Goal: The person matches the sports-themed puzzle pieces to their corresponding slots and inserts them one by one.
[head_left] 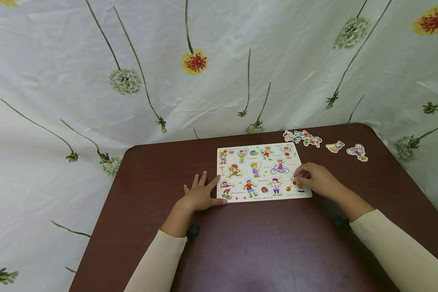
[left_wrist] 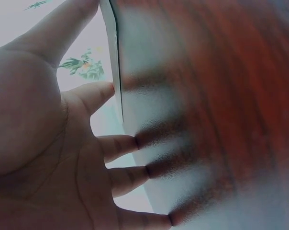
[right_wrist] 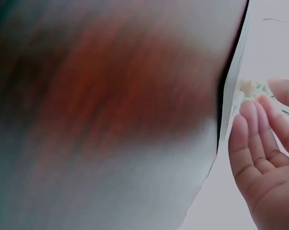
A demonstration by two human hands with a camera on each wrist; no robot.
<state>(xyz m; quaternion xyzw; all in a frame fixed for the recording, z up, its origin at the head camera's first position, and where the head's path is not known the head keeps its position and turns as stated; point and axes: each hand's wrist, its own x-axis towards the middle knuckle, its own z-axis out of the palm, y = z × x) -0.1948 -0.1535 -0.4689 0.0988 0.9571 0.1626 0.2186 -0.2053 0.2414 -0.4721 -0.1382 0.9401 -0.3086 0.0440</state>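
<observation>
A white puzzle board (head_left: 246,168) printed with sports figures lies on the table, most of its figures in place. My left hand (head_left: 198,196) is spread flat beside it, thumb and index finger touching its left edge. In the left wrist view, the straight fingers (left_wrist: 127,179) of that hand meet the dark tabletop. At the board's lower right corner, my right hand (head_left: 319,180) pinches the top of a table-tennis figure piece (head_left: 300,187) between thumb and fingertips. Those fingers partly cover the piece. The right wrist view shows the right hand (right_wrist: 264,158) at the board's edge.
Several loose figure pieces lie beyond the board at the back right: an overlapping group (head_left: 312,141), a single piece (head_left: 335,147) and a cyclist piece (head_left: 357,152). The dark brown table (head_left: 160,174) ends at a flowered white cloth (head_left: 138,109) hanging behind it.
</observation>
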